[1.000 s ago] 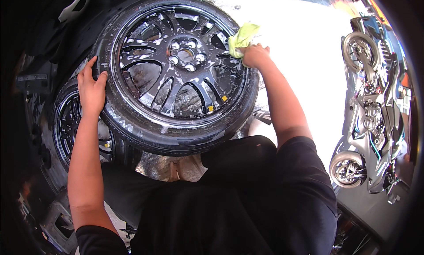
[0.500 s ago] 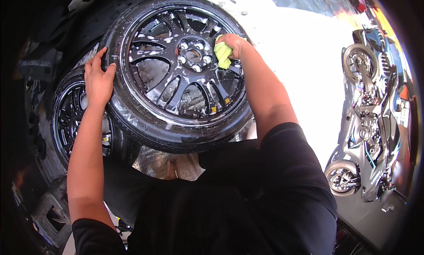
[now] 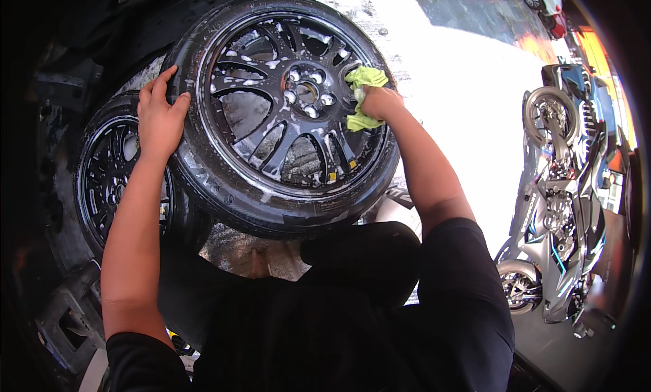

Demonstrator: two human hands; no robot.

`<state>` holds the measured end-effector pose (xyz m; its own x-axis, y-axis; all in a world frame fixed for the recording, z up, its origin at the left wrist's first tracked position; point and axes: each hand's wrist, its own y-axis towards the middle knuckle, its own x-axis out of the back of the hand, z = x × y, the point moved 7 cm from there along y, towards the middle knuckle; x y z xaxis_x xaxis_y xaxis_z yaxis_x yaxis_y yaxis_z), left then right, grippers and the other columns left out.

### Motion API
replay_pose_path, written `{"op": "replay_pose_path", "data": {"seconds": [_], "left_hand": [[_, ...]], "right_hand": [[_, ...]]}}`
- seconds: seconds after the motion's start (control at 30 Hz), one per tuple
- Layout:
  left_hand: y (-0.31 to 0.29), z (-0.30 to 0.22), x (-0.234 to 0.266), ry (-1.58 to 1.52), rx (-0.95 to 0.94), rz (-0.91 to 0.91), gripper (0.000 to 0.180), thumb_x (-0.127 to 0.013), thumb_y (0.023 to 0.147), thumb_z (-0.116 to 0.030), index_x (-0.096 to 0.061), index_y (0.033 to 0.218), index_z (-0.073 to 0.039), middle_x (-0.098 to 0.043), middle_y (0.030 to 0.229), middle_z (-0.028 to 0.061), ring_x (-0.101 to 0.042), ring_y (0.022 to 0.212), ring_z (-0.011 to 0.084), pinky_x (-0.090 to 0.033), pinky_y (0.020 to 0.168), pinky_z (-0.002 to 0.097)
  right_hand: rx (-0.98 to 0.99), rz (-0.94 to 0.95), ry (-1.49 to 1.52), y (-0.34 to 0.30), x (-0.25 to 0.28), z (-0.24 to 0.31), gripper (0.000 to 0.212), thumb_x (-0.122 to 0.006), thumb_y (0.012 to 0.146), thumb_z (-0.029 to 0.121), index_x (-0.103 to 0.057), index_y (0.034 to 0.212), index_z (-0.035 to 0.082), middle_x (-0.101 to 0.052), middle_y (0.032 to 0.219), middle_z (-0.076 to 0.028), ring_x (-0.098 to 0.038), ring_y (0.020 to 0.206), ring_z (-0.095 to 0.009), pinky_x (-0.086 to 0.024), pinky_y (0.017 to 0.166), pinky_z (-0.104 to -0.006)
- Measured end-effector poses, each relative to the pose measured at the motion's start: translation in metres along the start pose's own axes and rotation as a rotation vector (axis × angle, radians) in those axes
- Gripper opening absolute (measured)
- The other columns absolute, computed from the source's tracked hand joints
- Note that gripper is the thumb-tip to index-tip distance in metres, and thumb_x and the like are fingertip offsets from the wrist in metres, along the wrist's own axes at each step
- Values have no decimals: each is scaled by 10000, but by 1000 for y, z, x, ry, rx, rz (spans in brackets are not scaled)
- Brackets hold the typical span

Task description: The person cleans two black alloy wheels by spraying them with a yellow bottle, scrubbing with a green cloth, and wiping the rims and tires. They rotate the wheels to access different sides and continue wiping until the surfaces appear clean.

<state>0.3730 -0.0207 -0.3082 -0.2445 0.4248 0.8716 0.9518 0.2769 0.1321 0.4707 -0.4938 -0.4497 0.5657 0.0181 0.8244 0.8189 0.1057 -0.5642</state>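
Observation:
A black car wheel with a tire lies before me, white suds on its spokes and hub. Against the left side of its tire rests my left hand, thumb and fingers apart. My right hand grips a yellow-green cloth, pressing it to the spokes near the right side of the rim. Part of the cloth bunches above the hand and part hangs below it. Two yellow weights sit on the inside of the rim, seen between the lower right spokes.
A second black wheel lies lower at the left, partly under the first. On the right stands a dark motorcycle on the floor. Dark car parts lie at the left edge. Bright sunlight washes out the ground to the right.
My right hand has moved the cloth outward to the right, toward the rim, and the cloth is spread wider. The wheel appears slightly further right in view. My left hand stays on the tire.

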Motion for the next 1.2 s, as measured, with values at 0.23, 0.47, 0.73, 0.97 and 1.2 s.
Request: {"op": "replay_pose_path", "data": {"seconds": [0.23, 0.47, 0.73, 0.97, 1.2], "left_hand": [[-3, 0, 1, -41, 21, 22, 589, -690, 930, -319, -561, 1502, -262, -475, 1520, 213, -499, 1378, 400, -421, 1144, 469], [-3, -6, 6, -58, 29, 22, 583, -702, 920, -288, -577, 1489, -253, -486, 1502, 211, -510, 1362, 393, -429, 1134, 449], [1, -5, 2, -78, 33, 38, 596, -702, 908, -281, -577, 1489, -228, -491, 1489, 231, -526, 1337, 410, -426, 1130, 456], [-3, -7, 4, -37, -18, -13, 596, -703, 901, -287, -583, 1481, -230, -488, 1490, 235, -525, 1334, 421, -427, 1129, 462], [-2, -2, 3, -36, -6, -7, 597, -693, 903, -312, -577, 1486, -260, -483, 1499, 227, -510, 1354, 419, -421, 1139, 465]], "right_hand": [[-213, -405, 1501, -28, 69, -53, 517, -657, 965, 103, -479, 1417, -74, -667, 1290, -229, -707, 1117, -357, -579, 984, -456], [140, -171, 549, 20, 40, 24, 660, -597, 863, 88, -504, 1516, 47, -709, 1251, -235, -723, 1116, -324, -573, 927, -410], [-33, -220, -288, 78, 70, 65, 389, -545, 918, 178, -757, 1235, 107, -726, 1311, -137, -681, 1237, -324, -454, 1051, -568], [259, -158, 202, -5, 70, 51, 545, -637, 894, 161, -627, 1439, 185, -739, 1247, -175, -694, 1158, -396, -527, 1020, -467], [96, -375, 99, -23, 68, 48, 682, -602, 1011, 433, -424, 1585, 109, -696, 1296, -235, -619, 1277, -400, -461, 1091, -500]]}}
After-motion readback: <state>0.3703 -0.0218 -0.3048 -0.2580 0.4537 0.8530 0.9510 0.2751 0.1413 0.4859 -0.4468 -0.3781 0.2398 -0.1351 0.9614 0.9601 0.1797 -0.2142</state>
